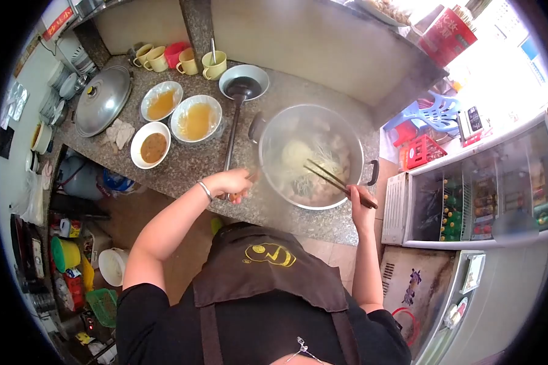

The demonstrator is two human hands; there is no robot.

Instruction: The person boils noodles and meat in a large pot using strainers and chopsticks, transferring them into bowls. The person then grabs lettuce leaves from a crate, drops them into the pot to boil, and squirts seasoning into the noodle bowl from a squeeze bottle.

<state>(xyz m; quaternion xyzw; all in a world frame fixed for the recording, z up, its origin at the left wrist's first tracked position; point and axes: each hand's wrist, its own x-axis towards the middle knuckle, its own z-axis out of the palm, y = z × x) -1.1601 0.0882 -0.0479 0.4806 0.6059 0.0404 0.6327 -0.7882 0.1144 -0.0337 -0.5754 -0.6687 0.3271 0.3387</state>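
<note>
Fingers wrapped round a pair of chopsticks (326, 175), my right hand (363, 205) is at the right rim of a large steaming pot (362, 149). The chopsticks' tips reach over pale noodles (315, 163) in cloudy broth. My left hand (232, 184), closed, is left of the pot at the lower end of a long-handled ladle (232, 137). The ladle's dark head rests in a pale bowl (263, 78). Left of the ladle stand two bowls of yellowish broth (161, 104) (197, 121) and a white bowl of brown sauce (153, 148).
Several mugs (215, 65) line the counter's (237, 210) back edge. A large metal lid (103, 101) and a crumpled cloth (120, 132) lie at the left. A low wall (298, 55) runs behind the pot. Right of the counter are a red crate (421, 152) and a glass-door fridge (426, 207).
</note>
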